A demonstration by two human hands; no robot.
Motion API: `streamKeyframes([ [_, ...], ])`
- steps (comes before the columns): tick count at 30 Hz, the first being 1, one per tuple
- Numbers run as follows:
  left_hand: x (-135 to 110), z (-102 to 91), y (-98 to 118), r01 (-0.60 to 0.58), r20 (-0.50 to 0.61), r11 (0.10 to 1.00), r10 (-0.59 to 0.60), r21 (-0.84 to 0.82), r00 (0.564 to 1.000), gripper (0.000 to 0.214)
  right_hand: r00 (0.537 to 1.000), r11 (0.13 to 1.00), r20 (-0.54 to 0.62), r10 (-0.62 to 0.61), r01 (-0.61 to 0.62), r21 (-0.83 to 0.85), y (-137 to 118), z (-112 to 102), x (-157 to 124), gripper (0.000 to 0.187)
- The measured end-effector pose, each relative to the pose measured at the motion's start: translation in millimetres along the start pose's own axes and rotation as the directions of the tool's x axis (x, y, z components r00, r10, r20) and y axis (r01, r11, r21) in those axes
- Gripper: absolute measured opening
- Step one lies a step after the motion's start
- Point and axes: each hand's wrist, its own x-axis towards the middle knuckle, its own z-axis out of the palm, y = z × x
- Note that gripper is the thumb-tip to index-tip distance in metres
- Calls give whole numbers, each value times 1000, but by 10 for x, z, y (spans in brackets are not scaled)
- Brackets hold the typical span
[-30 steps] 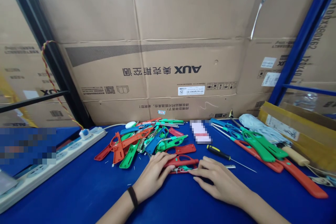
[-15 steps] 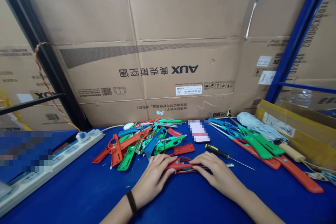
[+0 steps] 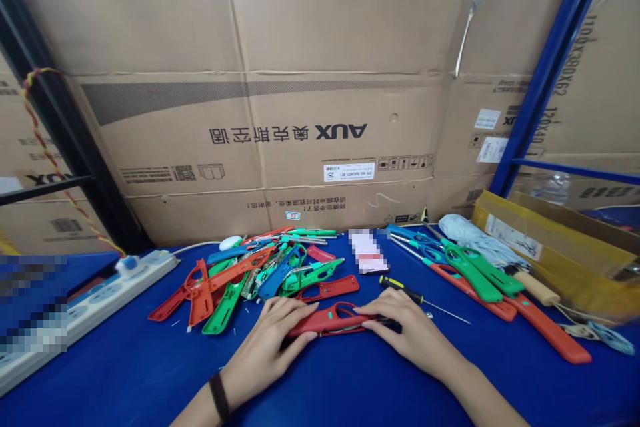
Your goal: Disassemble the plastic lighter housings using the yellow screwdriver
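Note:
A red long-necked lighter point(image 3: 327, 320) lies sideways between my hands, low over the blue table. My left hand point(image 3: 273, 333) is closed round its handle end, thumb below and fingers on top. My right hand point(image 3: 407, 323) pinches the other end near the trigger loop, and its fingers hide most of the neck. A wire shows along the lighter's lower edge, where the casing seems partly apart. Just behind lies a loose red casing half point(image 3: 333, 287). A screwdriver point(image 3: 407, 289) with a yellow and black handle rests beyond my right hand.
A heap of red, green and blue lighter parts point(image 3: 250, 270) spreads at the back left. Whole lighters point(image 3: 475, 273) lie at the right by an umbrella point(image 3: 485, 240) and a yellow-taped box point(image 3: 555, 247). A phone point(image 3: 369, 251) lies at the back; a power strip point(image 3: 90, 307) runs along the left.
The lighter has come slightly nearer and turned its red side more upward, with both hands still on it. The whole view has shifted, moving the scene leftward.

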Motion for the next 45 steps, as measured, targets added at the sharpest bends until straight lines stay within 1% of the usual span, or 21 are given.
streamKeyframes([
  [5, -14, -40, -33, -11, 15, 1000, 10, 28, 1000, 34, 999, 1000, 33, 9, -9, -3, 10, 21, -13, 25],
  [13, -20, -62, -17, -33, 29, 999, 32, 24, 999, 36, 1000, 1000, 26, 16, -17, 24, 2, 11, -27, 26],
  [21, -17, -122, -26, -25, 40, 999, 23, 41, 999, 30, 1000, 1000, 23, 15, -16, 16, -6, 34, -36, 24],
  [24, -8, -148, -29, -19, 65, 999, 17, 37, 998, 29, 999, 1000, 38, 3, -3, 2, -20, 38, -37, 23],
  [28, -9, -168, -38, 19, 104, 1000, -19, 5, 994, 28, 999, 1000, 53, -3, 3, 2, -42, 31, -34, 23],
  [34, 10, -165, -77, 146, 119, 987, -138, -64, 983, 35, 997, 1000, 78, 17, -15, -25, -52, 48, -23, 22],
  [36, 25, -176, -89, 152, 129, 987, -143, -59, 981, 36, 996, 999, 86, 13, -10, -33, -54, 56, -20, 24],
  [38, 32, -190, -91, 131, 135, 991, -125, -37, 983, 37, 996, 999, 88, 8, -4, -46, -56, 60, -16, 24],
  [40, 24, -195, -76, 72, 125, 997, -72, 0, 990, 38, 996, 998, 90, -4, 10, -64, -59, 65, -9, 24],
  [43, -20, -163, -20, -93, 77, 987, 84, 133, 994, 33, 996, 994, 80, -49, 56, -96, -69, 81, 4, 23],
  [45, -55, -122, 24, -206, 61, 933, 197, 296, 979, 30, 994, 988, 57, -89, 95, -118, -80, 101, 8, 21],
])
